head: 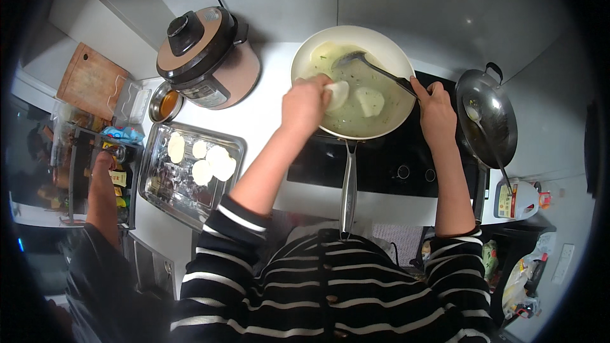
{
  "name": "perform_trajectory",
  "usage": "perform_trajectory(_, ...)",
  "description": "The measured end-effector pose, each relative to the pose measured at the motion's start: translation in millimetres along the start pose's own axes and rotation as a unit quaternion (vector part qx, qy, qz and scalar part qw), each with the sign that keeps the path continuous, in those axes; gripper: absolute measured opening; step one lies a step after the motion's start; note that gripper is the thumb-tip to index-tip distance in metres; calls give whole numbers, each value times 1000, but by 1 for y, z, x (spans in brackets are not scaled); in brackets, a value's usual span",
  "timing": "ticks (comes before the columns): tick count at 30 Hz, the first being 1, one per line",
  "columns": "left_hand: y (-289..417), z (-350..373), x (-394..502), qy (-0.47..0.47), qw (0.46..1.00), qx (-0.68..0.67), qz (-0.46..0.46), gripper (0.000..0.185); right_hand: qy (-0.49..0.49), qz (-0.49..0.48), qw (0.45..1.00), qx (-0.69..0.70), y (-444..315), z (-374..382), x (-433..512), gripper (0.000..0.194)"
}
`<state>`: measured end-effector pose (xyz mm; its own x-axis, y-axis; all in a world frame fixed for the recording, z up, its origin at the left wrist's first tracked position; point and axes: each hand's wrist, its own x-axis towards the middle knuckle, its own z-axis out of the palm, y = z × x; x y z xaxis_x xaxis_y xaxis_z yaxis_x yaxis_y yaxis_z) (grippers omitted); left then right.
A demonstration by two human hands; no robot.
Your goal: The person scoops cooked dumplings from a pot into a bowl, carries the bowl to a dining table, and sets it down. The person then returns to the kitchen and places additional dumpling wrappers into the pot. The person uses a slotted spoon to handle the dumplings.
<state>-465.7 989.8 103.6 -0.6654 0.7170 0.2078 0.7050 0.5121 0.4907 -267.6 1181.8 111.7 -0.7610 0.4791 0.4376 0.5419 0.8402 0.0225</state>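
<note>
A cream-coloured frying pan (305,52) stands on the black cooktop, holding a cloudy greenish liquid flecked with green bits. My left hand (305,105) is over the pan's left side, gripping a pale flat slice (339,94) at the liquid. Another pale slice (370,102) lies in the liquid to its right. With my right hand (434,109) at the pan's right rim, I hold a dark ladle-like cooking spoon (381,70) by its handle; its head rests in the liquid. On the left, a shiny metal tray (167,190) carries several pale slices (220,164).
A pressure cooker (209,62) stands behind the tray, beside a metal bowl of brown liquid (167,104). A dark wok (491,119) with a spoon sits at right, near a plastic jug (517,200). Another person's hand (104,162) reaches into a condiment rack (76,176). The pan handle (349,190) points towards me.
</note>
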Motion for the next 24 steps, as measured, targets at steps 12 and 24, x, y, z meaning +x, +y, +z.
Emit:
perform_trajectory(12,-6,-11,-71,66,985,-93,128,27,-76,42,978,189,-1,-108,-20,41)
perform_trajectory(24,-302,-20,-224,54,896,117,-424,49,-224,53,965,126,-85,-185,-50,43)
